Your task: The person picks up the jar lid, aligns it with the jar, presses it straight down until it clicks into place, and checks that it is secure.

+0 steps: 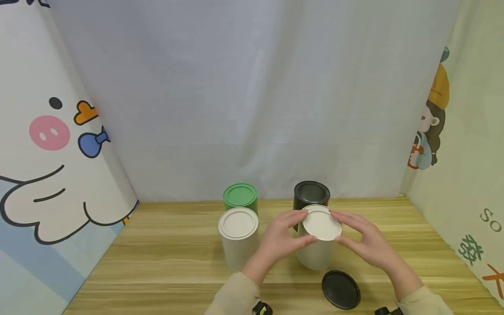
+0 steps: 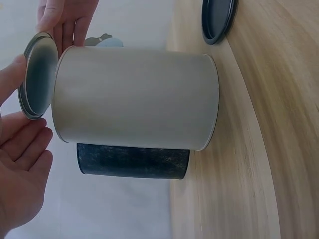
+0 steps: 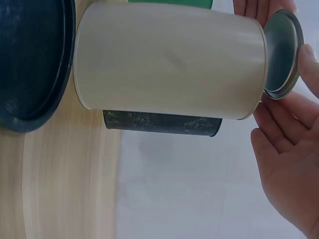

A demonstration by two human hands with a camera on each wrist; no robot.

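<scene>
Both hands hold a round white lid (image 1: 323,226) over the mouth of a white can (image 1: 315,257). My left hand (image 1: 278,234) pinches the lid's left side between thumb and fingers. On the opposite side, my right hand (image 1: 368,241) pinches it the same way. The lid is tilted, and its metallic underside (image 2: 41,74) shows in the left wrist view. Whether its far edge touches the can's rim, I cannot tell. The can stands upright on the wooden table. A loose black lid (image 1: 341,289) lies in front of it.
Behind the white can stands a black can (image 1: 312,192) with its lid on. To the left are a lidded white can (image 1: 238,238) and, behind it, a lidded green can (image 1: 240,195). White cloth (image 1: 252,100) hangs along the table's back edge; printed cloths flank both sides.
</scene>
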